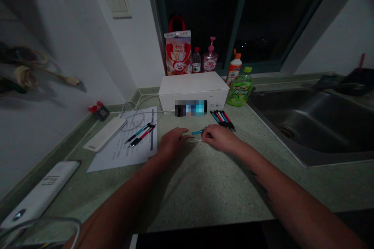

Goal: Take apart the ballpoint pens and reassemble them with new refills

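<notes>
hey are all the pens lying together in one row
No, two pens lie on the printed paper, apart from the row near the white box.

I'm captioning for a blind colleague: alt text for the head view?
A person's left hand and right hand are close together over a speckled counter, a slim blue piece beside the right one. Behind them stands a white box; two pens lie on printed paper to the left, more pens to the right, then a sink.
</notes>
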A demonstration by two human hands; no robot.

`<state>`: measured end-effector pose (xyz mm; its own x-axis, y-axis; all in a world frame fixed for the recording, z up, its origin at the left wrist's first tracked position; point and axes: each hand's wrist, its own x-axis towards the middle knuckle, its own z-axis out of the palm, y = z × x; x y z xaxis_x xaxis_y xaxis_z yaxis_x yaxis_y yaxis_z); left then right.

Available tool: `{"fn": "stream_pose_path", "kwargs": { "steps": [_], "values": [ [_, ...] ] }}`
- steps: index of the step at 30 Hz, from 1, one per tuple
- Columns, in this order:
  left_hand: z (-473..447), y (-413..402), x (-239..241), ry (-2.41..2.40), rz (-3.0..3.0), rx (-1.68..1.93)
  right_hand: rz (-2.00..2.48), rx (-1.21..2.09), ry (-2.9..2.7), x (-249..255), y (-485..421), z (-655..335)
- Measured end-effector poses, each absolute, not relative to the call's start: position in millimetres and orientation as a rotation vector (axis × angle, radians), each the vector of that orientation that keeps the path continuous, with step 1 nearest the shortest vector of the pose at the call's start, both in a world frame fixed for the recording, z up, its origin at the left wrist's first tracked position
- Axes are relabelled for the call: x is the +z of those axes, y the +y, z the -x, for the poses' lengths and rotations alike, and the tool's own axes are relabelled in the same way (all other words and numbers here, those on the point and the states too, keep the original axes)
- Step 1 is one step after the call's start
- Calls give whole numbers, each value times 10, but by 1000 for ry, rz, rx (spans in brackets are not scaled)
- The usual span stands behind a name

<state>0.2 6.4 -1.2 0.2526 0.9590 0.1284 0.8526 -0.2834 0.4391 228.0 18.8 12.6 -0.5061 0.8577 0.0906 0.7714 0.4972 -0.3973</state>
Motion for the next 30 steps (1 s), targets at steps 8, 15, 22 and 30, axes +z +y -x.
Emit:
{"fn": "stream_pose_path", "kwargs": {
  "steps": [8, 15, 22, 30],
  "values": [
    [8, 22, 45, 1573, -2036, 808, 1154, 461, -2325, 128, 43, -2050],
    [-107, -59, 100, 1320, -1631, 1010, 1172, 814, -2250, 52, -39, -1866],
    [-148, -87, 115, 1169, -1475, 1088, 1241, 940, -2078, -21, -55, -1807],
    [-121, -53, 81, 1052, -1300, 1108, 1247, 909, -1918, -49, -23, -1864]
  ]
}}
